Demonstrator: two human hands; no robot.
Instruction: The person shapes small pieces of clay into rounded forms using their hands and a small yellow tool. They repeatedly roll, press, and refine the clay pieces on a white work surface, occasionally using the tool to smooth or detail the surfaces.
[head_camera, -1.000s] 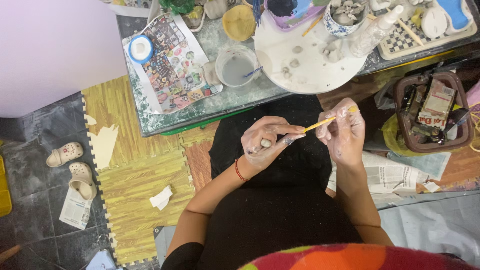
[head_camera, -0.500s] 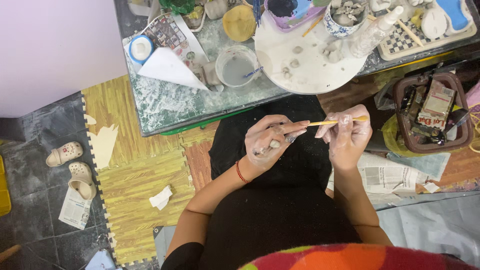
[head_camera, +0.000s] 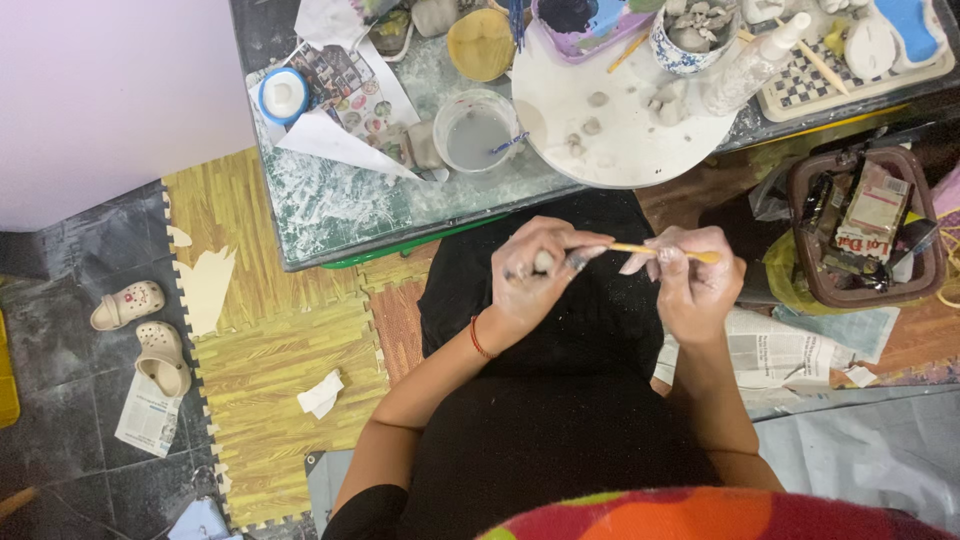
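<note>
My left hand (head_camera: 530, 275), smeared with grey clay, is closed around a small lump of clay (head_camera: 543, 262) above my black-clad lap. My right hand (head_camera: 690, 285) grips a thin wooden-handled brush (head_camera: 640, 249), lying nearly level, its tip touching the clay piece in my left hand. A red band circles my left wrist. Both hands hover just in front of the table's near edge (head_camera: 400, 245).
On the table stand a round white board (head_camera: 620, 150) with small clay bits, a cup of grey water (head_camera: 475, 130), a blue tape roll (head_camera: 283, 95), a folded paper sheet (head_camera: 335, 145). A brown basket (head_camera: 865, 235) sits right; sandals (head_camera: 140, 330) lie left on the floor.
The brush has tilted from slanting upward to nearly level. The magazine page on the table has folded over into a white triangle. My hands stayed in place.
</note>
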